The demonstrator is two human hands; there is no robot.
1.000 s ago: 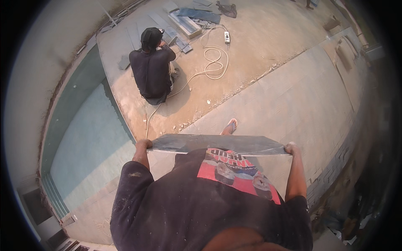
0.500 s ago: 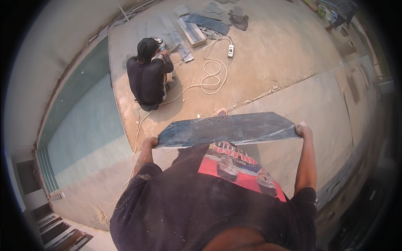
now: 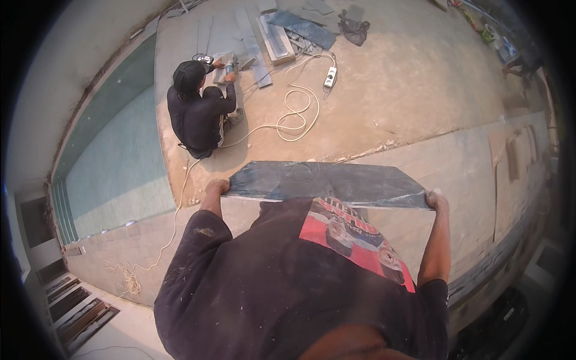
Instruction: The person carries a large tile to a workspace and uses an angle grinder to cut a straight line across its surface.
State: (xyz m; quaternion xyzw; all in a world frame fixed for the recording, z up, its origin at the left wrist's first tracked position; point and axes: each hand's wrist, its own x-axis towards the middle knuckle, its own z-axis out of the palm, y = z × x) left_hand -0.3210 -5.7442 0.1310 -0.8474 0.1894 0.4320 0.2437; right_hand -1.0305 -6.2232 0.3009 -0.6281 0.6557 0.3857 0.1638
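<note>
A long dark grey-blue stone slab with angled far corners stretches across in front of my chest. At its left end my left hand is closed around the edge. My right hand, dusty pale at the fingers, grips the opposite end. A curved line shows on the slab's face near its far edge. The undersides of both hands' grips are hidden.
Ahead to the left, a co-worker squats with a power tool. A cream cable loops over the floor to a white power strip. Cut slabs and a black bag lie beyond. Left is a sunken green-tiled pool.
The slab stays in both my hands. The view has shifted, and the co-worker appears farther left, with arms reaching forward more and the tool in plainer sight.
</note>
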